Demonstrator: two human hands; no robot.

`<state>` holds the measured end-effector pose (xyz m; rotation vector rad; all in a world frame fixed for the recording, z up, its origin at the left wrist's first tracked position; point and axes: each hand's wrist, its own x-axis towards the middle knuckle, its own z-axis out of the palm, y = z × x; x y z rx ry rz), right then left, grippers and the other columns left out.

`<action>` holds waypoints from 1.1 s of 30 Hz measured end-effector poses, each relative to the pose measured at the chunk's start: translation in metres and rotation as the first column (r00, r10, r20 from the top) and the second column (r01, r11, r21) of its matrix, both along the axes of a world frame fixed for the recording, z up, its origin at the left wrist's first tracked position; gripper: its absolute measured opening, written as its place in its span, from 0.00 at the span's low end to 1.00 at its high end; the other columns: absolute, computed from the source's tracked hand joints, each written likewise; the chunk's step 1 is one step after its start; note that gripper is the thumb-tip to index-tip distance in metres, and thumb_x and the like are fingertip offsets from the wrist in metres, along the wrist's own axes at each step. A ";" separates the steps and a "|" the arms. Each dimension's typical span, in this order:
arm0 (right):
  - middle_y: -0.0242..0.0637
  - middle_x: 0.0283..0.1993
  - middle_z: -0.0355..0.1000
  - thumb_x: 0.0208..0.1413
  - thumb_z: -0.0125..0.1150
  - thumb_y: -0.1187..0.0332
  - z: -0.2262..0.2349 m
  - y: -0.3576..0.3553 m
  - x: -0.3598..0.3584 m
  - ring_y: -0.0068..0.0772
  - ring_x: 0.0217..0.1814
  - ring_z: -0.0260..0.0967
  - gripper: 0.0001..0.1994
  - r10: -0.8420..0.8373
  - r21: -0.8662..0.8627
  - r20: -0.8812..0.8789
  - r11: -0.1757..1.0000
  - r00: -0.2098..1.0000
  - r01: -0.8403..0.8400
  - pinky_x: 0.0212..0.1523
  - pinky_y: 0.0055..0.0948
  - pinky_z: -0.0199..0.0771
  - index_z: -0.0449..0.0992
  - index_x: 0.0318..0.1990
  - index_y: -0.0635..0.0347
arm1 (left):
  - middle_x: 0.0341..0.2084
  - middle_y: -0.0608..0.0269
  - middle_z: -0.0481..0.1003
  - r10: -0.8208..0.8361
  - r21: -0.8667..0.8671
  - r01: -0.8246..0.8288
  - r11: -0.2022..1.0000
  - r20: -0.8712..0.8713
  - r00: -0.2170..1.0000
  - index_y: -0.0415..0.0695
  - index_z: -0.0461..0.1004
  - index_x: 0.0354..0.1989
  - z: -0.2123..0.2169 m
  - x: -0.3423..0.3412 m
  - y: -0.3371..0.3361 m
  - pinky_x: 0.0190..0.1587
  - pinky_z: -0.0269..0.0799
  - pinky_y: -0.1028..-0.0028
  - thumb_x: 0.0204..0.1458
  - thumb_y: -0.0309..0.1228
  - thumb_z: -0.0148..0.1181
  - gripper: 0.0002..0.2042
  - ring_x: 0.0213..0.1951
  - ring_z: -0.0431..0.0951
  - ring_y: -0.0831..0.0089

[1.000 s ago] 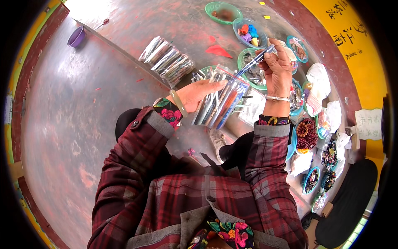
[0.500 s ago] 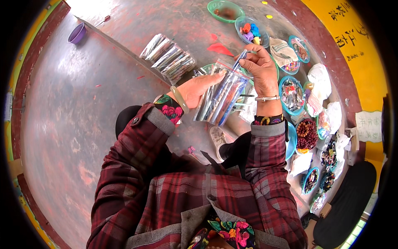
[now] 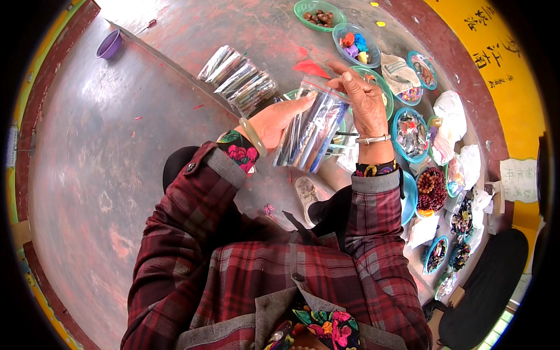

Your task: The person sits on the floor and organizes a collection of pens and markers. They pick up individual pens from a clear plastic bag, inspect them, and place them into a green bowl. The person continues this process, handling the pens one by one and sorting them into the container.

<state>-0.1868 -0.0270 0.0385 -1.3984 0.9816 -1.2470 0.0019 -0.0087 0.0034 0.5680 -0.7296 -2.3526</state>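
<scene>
My left hand (image 3: 280, 119) grips a clear zip bag of pens (image 3: 313, 131) by its upper left side, thumb on the front. Several blue, black and white pens lie lengthwise inside the bag, which is tilted, its red-striped mouth at the top. Beside that mouth is my right hand (image 3: 366, 102), fingers apart and nothing seen in them; a fingertip is close to the bag's upper right corner, and whether it touches cannot be made out. On the floor beyond my left hand lies a row of similar filled pen bags (image 3: 238, 80).
A green bowl of brown round items (image 3: 318, 16) and a blue basin with colourful pieces (image 3: 344, 34) stand at the far side. Several more basins line the right, including one with dark red beads (image 3: 434, 201). A purple basin (image 3: 108, 45) sits far left. A black stool (image 3: 487, 286) is at lower right.
The pens my right hand held at the bag's mouth are now down inside the bag. My right fingers have let go and spread. The bag has risen slightly.
</scene>
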 end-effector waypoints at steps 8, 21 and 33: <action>0.45 0.55 0.69 0.56 0.57 0.53 0.000 0.001 0.001 0.34 0.62 0.60 0.21 0.078 -0.020 -0.109 0.997 0.991 -0.080 0.59 0.30 0.58 0.81 0.34 0.65 | 0.44 0.61 0.74 -0.019 -0.022 0.018 1.000 -0.023 1.000 0.38 0.65 0.54 0.004 0.003 0.000 0.48 0.72 0.73 0.62 0.44 0.42 0.22 0.42 0.75 0.75; 0.36 0.34 0.77 0.50 0.60 0.66 -0.051 -0.021 -0.027 0.24 0.37 0.73 0.10 0.050 0.026 -0.601 0.999 0.798 -0.043 0.41 0.24 0.70 0.79 0.37 0.59 | 0.41 0.59 0.76 0.381 -0.098 -0.404 0.909 -0.192 0.904 0.41 0.70 0.49 0.020 0.045 -0.032 0.45 0.75 0.67 0.57 0.40 0.52 0.17 0.40 0.78 0.70; 0.47 0.28 0.74 0.41 0.54 0.73 -0.193 0.030 0.040 0.49 0.33 0.74 0.06 0.119 0.125 -0.992 0.874 -0.042 -0.470 0.32 0.41 0.75 0.78 0.26 0.61 | 0.38 0.59 0.76 0.390 -0.191 -0.410 0.892 -0.136 0.911 0.38 0.71 0.46 0.017 0.057 -0.037 0.44 0.75 0.68 0.52 0.30 0.59 0.14 0.40 0.78 0.70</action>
